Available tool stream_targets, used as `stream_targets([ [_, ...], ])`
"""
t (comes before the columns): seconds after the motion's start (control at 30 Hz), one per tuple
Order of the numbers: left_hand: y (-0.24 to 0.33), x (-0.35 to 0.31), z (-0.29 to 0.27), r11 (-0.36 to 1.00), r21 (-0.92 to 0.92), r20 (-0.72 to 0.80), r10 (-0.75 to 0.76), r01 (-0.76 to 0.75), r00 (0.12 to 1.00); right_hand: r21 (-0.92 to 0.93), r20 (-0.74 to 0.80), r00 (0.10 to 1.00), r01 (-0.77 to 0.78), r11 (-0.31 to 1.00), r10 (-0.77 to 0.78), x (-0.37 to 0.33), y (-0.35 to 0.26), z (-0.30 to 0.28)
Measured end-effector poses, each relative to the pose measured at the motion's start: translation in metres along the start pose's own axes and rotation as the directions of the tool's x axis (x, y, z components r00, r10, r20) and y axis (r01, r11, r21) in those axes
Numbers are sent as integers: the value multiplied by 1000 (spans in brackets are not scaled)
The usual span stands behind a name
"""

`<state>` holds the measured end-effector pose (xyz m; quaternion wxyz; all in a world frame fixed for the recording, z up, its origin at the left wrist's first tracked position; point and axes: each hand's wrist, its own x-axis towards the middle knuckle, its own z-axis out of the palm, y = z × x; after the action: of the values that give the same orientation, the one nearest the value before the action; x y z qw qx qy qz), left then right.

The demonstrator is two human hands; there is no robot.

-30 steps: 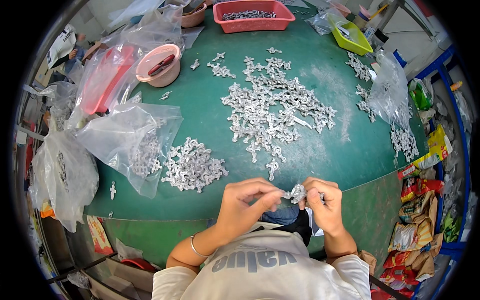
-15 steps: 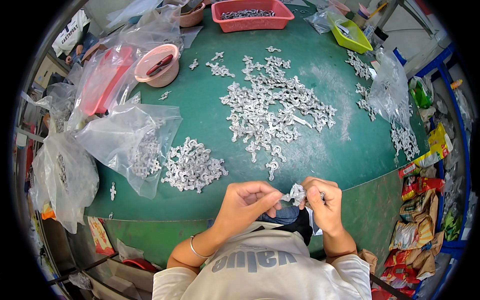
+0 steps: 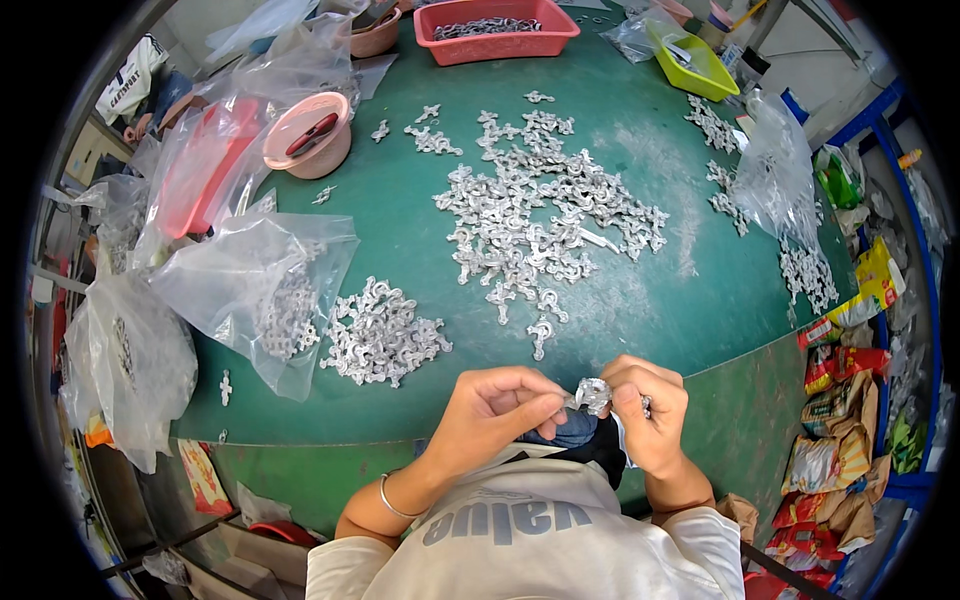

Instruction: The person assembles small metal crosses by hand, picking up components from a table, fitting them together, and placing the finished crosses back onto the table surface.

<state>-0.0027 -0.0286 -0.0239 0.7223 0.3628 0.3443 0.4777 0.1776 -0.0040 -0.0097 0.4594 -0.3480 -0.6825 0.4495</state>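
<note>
Close to my body, just past the table's near edge, my left hand (image 3: 510, 402) pinches one end of a small silver-grey cast metal part (image 3: 593, 396). My right hand (image 3: 648, 412) is closed around the other side of that part, and a bit of metal shows between its fingers. The part has rounded lobes; its exact shape is partly covered by my fingers. Ahead of my hands lies a wide spread of similar metal parts (image 3: 540, 215) on the green table (image 3: 690, 330). A smaller heap of parts (image 3: 385, 335) sits to the left of it.
Clear plastic bags (image 3: 265, 290) with metal parts lie at the left, near a pink bowl (image 3: 325, 150) holding a red-handled tool. A red tray (image 3: 500, 48) and a yellow-green tray (image 3: 700, 75) stand at the back. Colourful packets (image 3: 835, 420) fill the right side. A person (image 3: 135, 85) is far left.
The metal part between my hands has turned slightly, showing a different face. Both hands keep nearly the same place and grip. The whole view has shifted a little.
</note>
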Motion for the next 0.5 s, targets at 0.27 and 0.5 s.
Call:
stream_targets([
  [0.27,-12,12,6,992,84,-158,106,-94,982,24,-382,847,-391,920,370,6,47,-57],
  [0.5,-24,15,-2,977,208,-144,75,-44,987,-255,-843,532,-530,809,83,-13,133,-287],
])
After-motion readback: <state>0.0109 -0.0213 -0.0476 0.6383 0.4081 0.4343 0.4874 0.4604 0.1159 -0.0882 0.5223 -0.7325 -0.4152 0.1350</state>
